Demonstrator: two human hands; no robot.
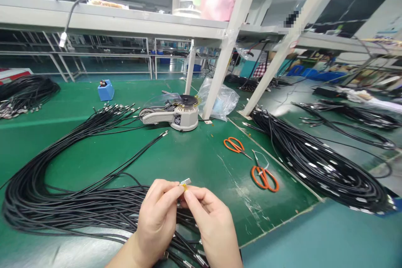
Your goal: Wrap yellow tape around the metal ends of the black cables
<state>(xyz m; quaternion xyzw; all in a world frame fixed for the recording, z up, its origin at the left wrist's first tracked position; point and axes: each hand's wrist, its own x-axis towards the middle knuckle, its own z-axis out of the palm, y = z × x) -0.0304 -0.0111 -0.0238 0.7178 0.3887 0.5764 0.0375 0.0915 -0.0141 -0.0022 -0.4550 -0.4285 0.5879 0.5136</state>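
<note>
Metal connector (186, 181), yellow tape (184, 187) at its base, sits between left hand (158, 211) and right hand (213, 217) above the surface (188, 155); both grips pinch that taped end. Long axis slants rightward, away from wearer; hands equally near.

Bare fingertips (190, 201) hide part of the small silver metal connector (186, 181); the left edge crops the upper-left bundle of black cables (29, 88).
</note>
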